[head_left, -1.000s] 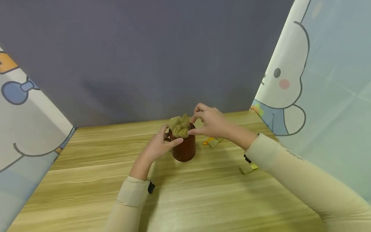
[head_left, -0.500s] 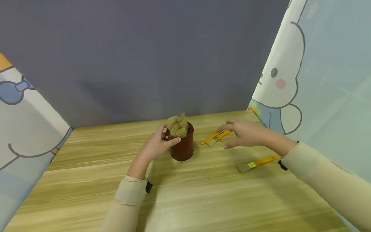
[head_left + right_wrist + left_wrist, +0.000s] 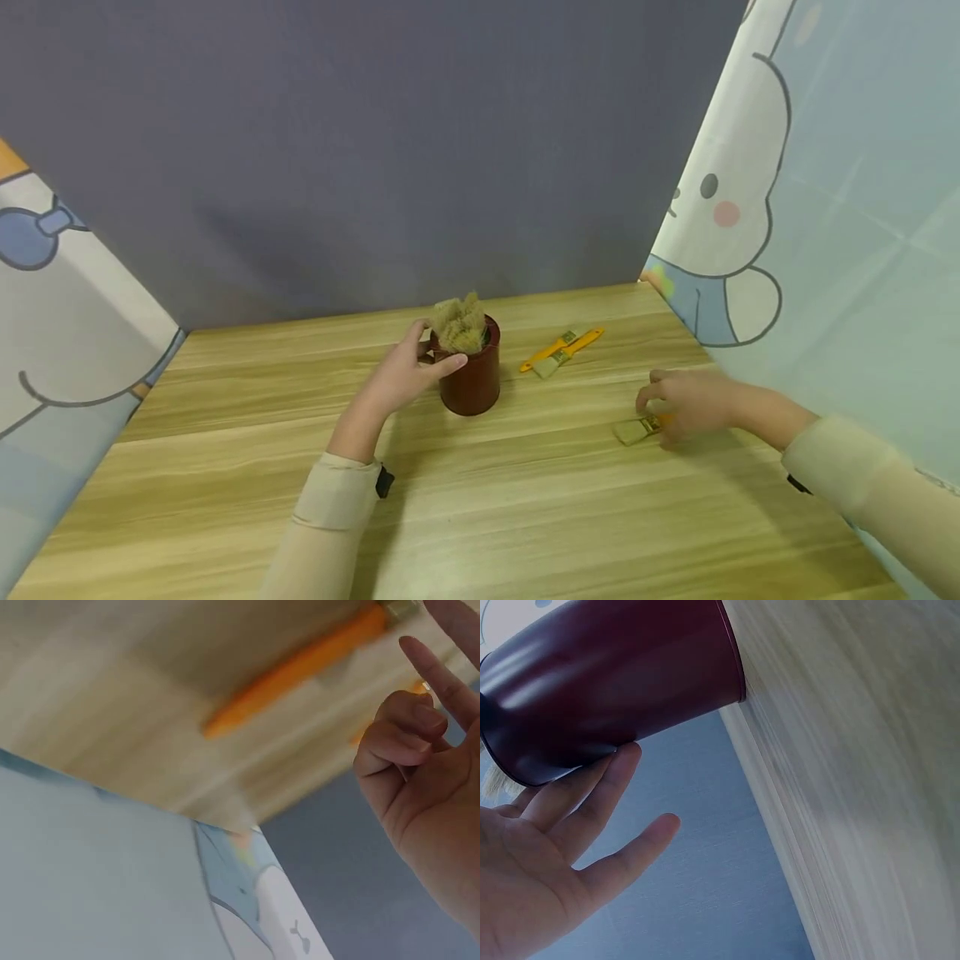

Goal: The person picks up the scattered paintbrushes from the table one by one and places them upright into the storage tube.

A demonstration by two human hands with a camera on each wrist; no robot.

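Note:
A dark red cup [image 3: 472, 379] stands on the wooden table [image 3: 525, 517] with several brushes in it, tan bristles [image 3: 459, 321] upward. My left hand [image 3: 435, 350] holds the cup near its rim, thumb across the front and fingers behind. In the left wrist view the fingers [image 3: 592, 787] lie against the cup's wall [image 3: 615, 682]. My right hand [image 3: 656, 408] hovers low over a paint brush [image 3: 632, 431] with an orange handle [image 3: 300, 667]. Its fingers [image 3: 409, 724] are loosely curled and clear of the handle. A second orange brush [image 3: 562, 350] lies right of the cup.
A grey backdrop [image 3: 375, 150] closes the far side of the table. Cartoon-printed curtains hang at the left [image 3: 67, 333] and right [image 3: 787, 208]. Both arms wear beige sleeves [image 3: 330, 517].
My right hand left the bristles in the cup, swung right past the far brush, and came down over the near brush. The left hand stayed on the cup.

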